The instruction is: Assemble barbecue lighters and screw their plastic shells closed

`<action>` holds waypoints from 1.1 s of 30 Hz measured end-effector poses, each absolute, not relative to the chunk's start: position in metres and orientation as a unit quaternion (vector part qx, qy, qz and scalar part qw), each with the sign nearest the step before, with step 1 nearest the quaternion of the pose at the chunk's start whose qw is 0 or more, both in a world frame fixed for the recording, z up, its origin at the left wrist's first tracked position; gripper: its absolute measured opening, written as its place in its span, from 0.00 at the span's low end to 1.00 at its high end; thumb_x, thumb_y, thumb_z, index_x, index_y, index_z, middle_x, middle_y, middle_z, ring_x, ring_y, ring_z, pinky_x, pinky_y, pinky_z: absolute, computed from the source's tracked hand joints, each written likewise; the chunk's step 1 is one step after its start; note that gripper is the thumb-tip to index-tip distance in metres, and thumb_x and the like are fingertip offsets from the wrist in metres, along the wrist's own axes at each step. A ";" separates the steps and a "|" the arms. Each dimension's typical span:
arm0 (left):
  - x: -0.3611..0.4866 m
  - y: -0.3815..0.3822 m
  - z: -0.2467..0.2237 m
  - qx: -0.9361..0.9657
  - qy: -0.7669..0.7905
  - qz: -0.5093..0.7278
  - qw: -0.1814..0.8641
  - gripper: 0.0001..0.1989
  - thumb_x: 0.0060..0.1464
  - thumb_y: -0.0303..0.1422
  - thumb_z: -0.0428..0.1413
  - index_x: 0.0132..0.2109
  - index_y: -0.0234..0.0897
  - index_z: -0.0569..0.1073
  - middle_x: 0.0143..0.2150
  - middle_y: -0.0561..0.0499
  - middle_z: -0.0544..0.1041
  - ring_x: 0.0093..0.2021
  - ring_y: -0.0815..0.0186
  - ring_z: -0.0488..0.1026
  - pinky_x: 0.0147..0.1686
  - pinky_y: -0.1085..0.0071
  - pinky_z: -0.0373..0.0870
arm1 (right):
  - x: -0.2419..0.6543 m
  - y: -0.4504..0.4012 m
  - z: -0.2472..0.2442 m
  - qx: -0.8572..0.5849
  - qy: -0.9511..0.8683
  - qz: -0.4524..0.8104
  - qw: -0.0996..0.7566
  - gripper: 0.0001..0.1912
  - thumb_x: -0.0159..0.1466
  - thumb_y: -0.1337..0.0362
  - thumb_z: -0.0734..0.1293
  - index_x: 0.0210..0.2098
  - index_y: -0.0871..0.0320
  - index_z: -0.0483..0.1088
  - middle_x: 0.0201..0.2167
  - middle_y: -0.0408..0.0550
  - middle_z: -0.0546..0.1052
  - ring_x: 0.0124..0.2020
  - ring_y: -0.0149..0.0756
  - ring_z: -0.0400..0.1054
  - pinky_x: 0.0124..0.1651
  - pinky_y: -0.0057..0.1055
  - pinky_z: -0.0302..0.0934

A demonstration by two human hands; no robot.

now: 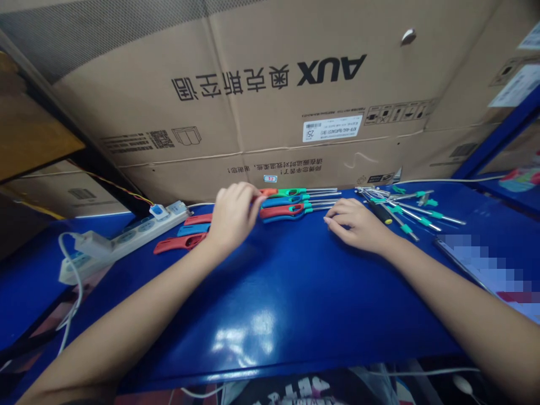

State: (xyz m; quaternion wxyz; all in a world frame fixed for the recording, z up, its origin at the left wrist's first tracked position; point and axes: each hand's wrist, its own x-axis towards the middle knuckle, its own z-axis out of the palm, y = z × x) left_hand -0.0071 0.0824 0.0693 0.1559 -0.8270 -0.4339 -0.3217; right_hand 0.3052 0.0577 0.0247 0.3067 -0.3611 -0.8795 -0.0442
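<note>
My left hand (234, 216) is closed, thumb and forefinger pinched together by the orange end of a green-and-orange long-nosed lighter (287, 192). Whether it grips anything cannot be made out. Several blue and red lighters (282, 211) lie side by side there, their metal tubes pointing right. To the left of that hand are loose red and blue handle shells (179, 243), partly covered by it. My right hand (358, 225) has its fingers curled in close to the ends of the metal tubes; what they hold, if anything, is hidden.
Metal tubes with green fittings (407, 216) lie loosely piled at right, beside a black-and-yellow handle (382, 214). A phone-like device (459, 264) rests at the right edge. A white power strip (139, 236) stands left. Behind the blue table (270, 292) rises a cardboard sheet (261, 124).
</note>
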 end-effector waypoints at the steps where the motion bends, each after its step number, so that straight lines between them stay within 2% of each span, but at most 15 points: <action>1: 0.001 0.073 0.066 -0.845 -0.411 -0.308 0.150 0.13 0.71 0.40 0.48 0.41 0.39 0.71 0.41 0.46 0.78 0.43 0.56 0.73 0.39 0.62 0.60 | 0.304 0.056 0.026 -0.359 -0.880 -0.046 0.306 0.18 0.70 0.63 0.62 0.25 0.55 0.73 0.33 0.46 0.80 0.37 0.39 0.70 0.48 0.43 0.60; 4: 0.019 0.048 0.052 -0.884 -0.350 -0.282 0.130 0.14 0.71 0.40 0.47 0.40 0.38 0.72 0.39 0.48 0.79 0.39 0.59 0.73 0.36 0.63 0.60 | 0.299 0.050 0.031 -0.349 -0.886 -0.046 0.304 0.15 0.70 0.64 0.62 0.29 0.55 0.74 0.34 0.47 0.80 0.38 0.39 0.70 0.49 0.43 0.60; 8: 0.030 0.031 0.028 -0.921 -0.317 -0.213 0.078 0.14 0.71 0.38 0.48 0.42 0.36 0.74 0.37 0.48 0.78 0.38 0.60 0.73 0.37 0.64 0.62 | 0.289 0.035 0.039 -0.315 -0.899 0.019 0.303 0.07 0.68 0.63 0.65 0.42 0.56 0.75 0.40 0.50 0.79 0.44 0.40 0.71 0.51 0.42 0.61; 12: 0.034 0.028 0.010 -0.936 -0.299 -0.184 0.024 0.13 0.70 0.38 0.49 0.43 0.35 0.75 0.38 0.48 0.79 0.39 0.61 0.73 0.40 0.66 0.67 | 0.276 0.024 0.038 -0.301 -0.920 0.134 0.214 0.14 0.67 0.62 0.68 0.52 0.54 0.72 0.49 0.51 0.76 0.49 0.40 0.71 0.53 0.39 0.62; 15: 0.035 0.028 0.009 -0.948 -0.265 -0.173 0.012 0.13 0.70 0.37 0.50 0.45 0.35 0.76 0.40 0.48 0.80 0.40 0.62 0.74 0.43 0.66 0.69 | 0.272 0.024 0.032 -0.309 -0.923 0.177 0.147 0.11 0.69 0.64 0.65 0.50 0.53 0.72 0.49 0.50 0.74 0.47 0.39 0.70 0.52 0.39 0.62; 19: 0.029 0.031 0.027 -0.948 -0.268 -0.170 0.028 0.12 0.70 0.36 0.50 0.47 0.37 0.76 0.43 0.48 0.81 0.42 0.61 0.75 0.42 0.65 0.70 | 0.275 0.030 0.027 -0.324 -0.919 0.180 0.131 0.07 0.69 0.68 0.63 0.44 0.56 0.72 0.47 0.50 0.74 0.47 0.40 0.69 0.52 0.39 0.62; 21: 0.023 0.034 0.037 -0.942 -0.287 -0.174 0.017 0.11 0.67 0.37 0.53 0.49 0.36 0.75 0.46 0.46 0.80 0.46 0.59 0.75 0.47 0.63 0.71 | 0.279 0.032 0.029 -0.335 -0.917 0.174 0.125 0.07 0.68 0.70 0.63 0.42 0.56 0.72 0.47 0.50 0.73 0.46 0.40 0.68 0.51 0.39 0.62; 24: 0.012 0.041 0.041 -0.931 -0.327 -0.164 0.004 0.21 0.62 0.43 0.58 0.57 0.35 0.72 0.54 0.43 0.78 0.53 0.53 0.73 0.54 0.56 0.70 | 0.285 0.034 0.033 -0.349 -0.916 0.163 0.112 0.06 0.65 0.72 0.63 0.39 0.57 0.71 0.45 0.50 0.73 0.46 0.40 0.68 0.50 0.38 0.61; 26: 0.004 0.044 0.037 -0.921 -0.358 -0.151 -0.022 0.24 0.62 0.47 0.58 0.56 0.34 0.72 0.53 0.42 0.78 0.52 0.52 0.74 0.53 0.54 0.71 | 0.288 0.034 0.036 -0.364 -0.912 0.158 0.099 0.07 0.64 0.74 0.63 0.36 0.58 0.70 0.45 0.50 0.73 0.45 0.40 0.67 0.48 0.37 0.61; 29: -0.004 0.043 0.026 -0.908 -0.380 -0.161 -0.072 0.22 0.63 0.49 0.55 0.53 0.35 0.74 0.50 0.43 0.79 0.50 0.54 0.75 0.52 0.55 0.73 | 0.290 0.033 0.040 -0.393 -0.904 0.151 0.077 0.06 0.62 0.73 0.64 0.35 0.58 0.70 0.44 0.50 0.73 0.43 0.40 0.68 0.45 0.36 0.61; 33: -0.007 0.040 0.015 -0.906 -0.363 -0.191 -0.099 0.21 0.61 0.48 0.59 0.53 0.38 0.74 0.50 0.45 0.78 0.50 0.56 0.74 0.52 0.56 0.72 | 0.292 0.033 0.040 -0.413 -0.898 0.135 0.070 0.06 0.62 0.72 0.63 0.37 0.58 0.71 0.44 0.51 0.73 0.42 0.41 0.68 0.44 0.36 0.61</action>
